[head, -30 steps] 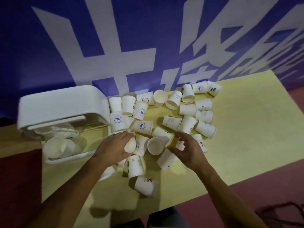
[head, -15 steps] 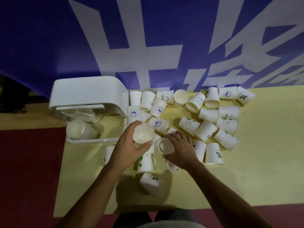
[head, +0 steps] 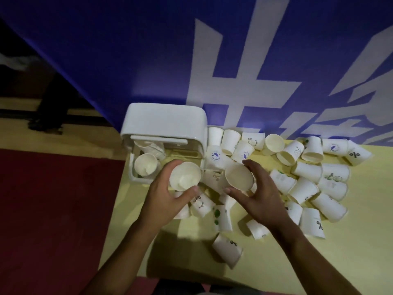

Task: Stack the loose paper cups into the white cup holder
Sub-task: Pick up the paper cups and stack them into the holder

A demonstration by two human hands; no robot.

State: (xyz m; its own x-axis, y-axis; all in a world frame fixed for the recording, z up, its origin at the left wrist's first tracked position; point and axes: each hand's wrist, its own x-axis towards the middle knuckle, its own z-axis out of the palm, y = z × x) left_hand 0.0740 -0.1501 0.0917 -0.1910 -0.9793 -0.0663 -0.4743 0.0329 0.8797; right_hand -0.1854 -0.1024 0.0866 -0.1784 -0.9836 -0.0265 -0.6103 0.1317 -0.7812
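Both hands bring a cup beside the holder

On the desk [head: 319, 262] the white cup holder [head: 163, 118] stands left of the loose paper cups [head: 306, 171]. The left hand [head: 163, 196] grips an upright cup [head: 185, 176] just before the holder, and the right hand [head: 257, 194] curls round a second cup [head: 239, 176]. It is better to nest them with the mouths level.

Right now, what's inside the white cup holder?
One paper cup lies in the white cup holder, mouth toward the camera, with more cups behind it. The hood hides how many.
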